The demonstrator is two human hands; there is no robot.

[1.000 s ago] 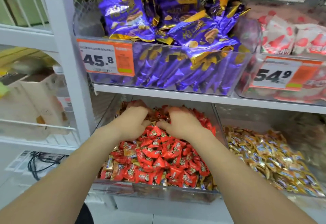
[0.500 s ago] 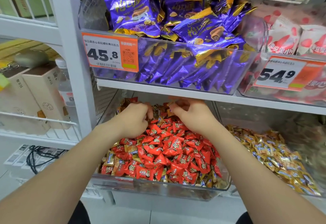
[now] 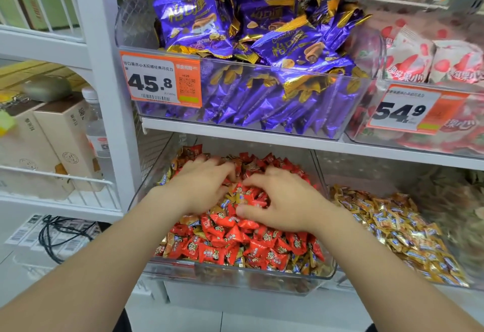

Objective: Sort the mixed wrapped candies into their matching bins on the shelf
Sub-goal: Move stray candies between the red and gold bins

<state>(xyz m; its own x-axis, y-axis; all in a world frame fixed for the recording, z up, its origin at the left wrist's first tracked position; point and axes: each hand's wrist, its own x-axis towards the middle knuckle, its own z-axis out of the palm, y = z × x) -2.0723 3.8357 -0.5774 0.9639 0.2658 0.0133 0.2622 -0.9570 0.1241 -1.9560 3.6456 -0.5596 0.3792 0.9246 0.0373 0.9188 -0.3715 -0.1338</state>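
In the clear bin (image 3: 326, 271), the right hand (image 3: 285, 207) pinches red candies (image 3: 217, 250); the left hand (image 3: 199, 187) lies curled on them, grip unclear.

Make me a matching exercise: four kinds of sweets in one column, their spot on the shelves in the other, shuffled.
Sweets:
1. purple packets
2. white strawberry packets
3. red candies
4. gold candies

Spots:
A. bottom row, left
B. top row, behind the 45.8 tag
C. bottom row, right
D. top row, behind the 54.9 tag

Pairs: 1-B, 2-D, 3-A, 4-C
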